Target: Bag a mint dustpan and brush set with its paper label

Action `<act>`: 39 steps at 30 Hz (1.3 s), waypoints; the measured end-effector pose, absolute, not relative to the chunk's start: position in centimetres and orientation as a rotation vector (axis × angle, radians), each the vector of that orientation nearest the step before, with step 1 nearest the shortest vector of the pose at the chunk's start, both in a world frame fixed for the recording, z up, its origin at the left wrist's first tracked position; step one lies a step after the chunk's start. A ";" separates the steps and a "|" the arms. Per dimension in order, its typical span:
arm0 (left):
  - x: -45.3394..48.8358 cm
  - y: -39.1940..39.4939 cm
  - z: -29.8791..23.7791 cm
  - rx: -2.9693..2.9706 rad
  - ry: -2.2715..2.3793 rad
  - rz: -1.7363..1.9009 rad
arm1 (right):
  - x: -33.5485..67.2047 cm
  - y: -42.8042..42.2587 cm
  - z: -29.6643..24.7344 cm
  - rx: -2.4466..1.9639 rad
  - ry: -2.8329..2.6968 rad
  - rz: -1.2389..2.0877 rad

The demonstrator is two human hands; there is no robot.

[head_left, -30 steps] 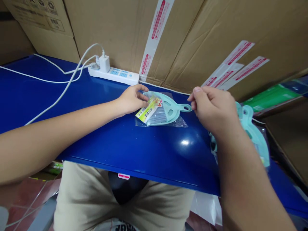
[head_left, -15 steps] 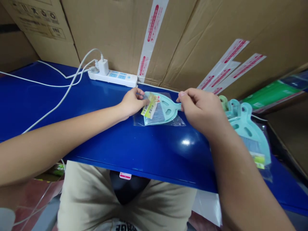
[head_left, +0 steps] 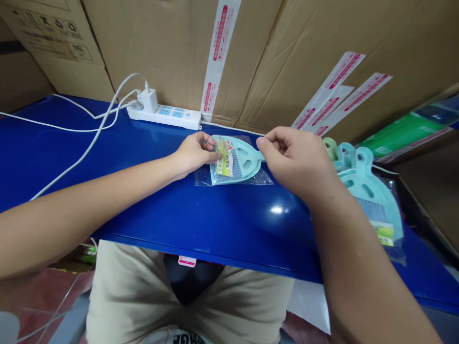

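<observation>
Blue tabletop [head_left: 215, 220], left fingers [head_left: 203, 139] bent at dustpan [head_left: 253, 155], right fingers [head_left: 268, 147] pinching handle [head_left: 261, 155].

Holds a bare left forearm [head_left: 118, 193] reaching in from the left edge, slanted gently upward to a nearly straight wrist. Bends the fingers of the bare left hand [head_left: 195, 153] forward, with the thumb stretched below them and a gap between. Angles a bare right forearm [head_left: 362, 253] steeply up from the lower right. Curls the fingers of the bare right hand [head_left: 297, 160] inward, thumb side uppermost.
</observation>
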State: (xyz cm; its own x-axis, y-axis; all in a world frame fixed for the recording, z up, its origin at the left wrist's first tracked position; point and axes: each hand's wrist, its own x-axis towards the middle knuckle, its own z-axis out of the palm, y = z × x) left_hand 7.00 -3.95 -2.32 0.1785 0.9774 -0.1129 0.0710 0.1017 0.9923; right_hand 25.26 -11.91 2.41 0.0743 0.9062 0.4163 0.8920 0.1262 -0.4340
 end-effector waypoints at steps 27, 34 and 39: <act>5.8 -3.1 -3.6 1.828 1.038 0.916 | 27.5 -10.6 1.7 -1.846 -1.728 -0.017; 5.7 -3.1 -3.5 1.827 1.030 0.894 | 30.8 -9.3 0.5 -1.977 -1.627 -0.188; 5.3 -3.1 -3.3 1.782 1.042 0.908 | 29.7 -8.5 0.7 -2.344 -1.513 0.154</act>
